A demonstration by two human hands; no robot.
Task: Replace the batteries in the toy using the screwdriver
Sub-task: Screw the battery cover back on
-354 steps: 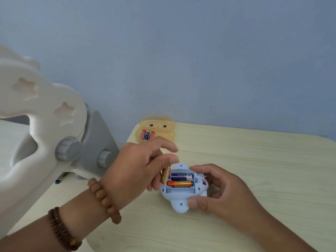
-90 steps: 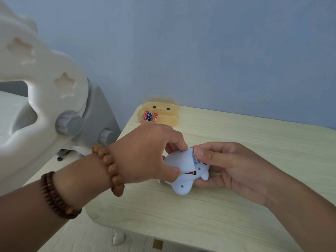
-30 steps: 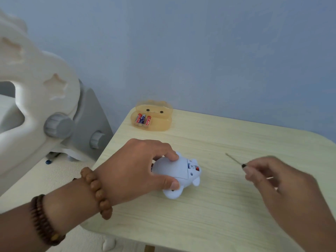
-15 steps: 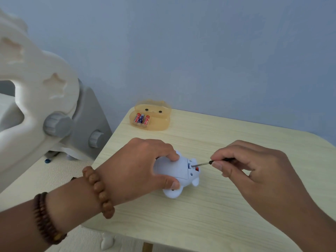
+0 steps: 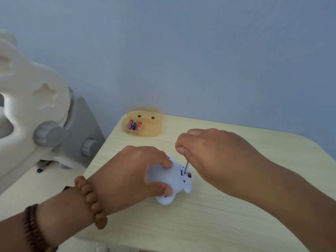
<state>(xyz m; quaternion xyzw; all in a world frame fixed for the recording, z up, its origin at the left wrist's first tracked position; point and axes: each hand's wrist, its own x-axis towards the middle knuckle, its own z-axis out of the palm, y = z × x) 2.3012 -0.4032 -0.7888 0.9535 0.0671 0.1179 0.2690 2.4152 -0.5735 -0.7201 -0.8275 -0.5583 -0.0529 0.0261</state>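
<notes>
Blue toy (image 5: 172, 177) under left grip (image 5: 131, 171); screwdriver (image 5: 186, 167) upright in right grip (image 5: 214, 155)

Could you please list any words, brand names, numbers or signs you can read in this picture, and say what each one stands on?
None can be read.
Batteries in the orange tray: red and blue labels bear print, too small and blurred to read.
Toy: no lettering visible on its pale blue underside.
Screwdriver, table and wall: no text.

single head view, looking forward-down, close over table (image 5: 236, 224).
</notes>
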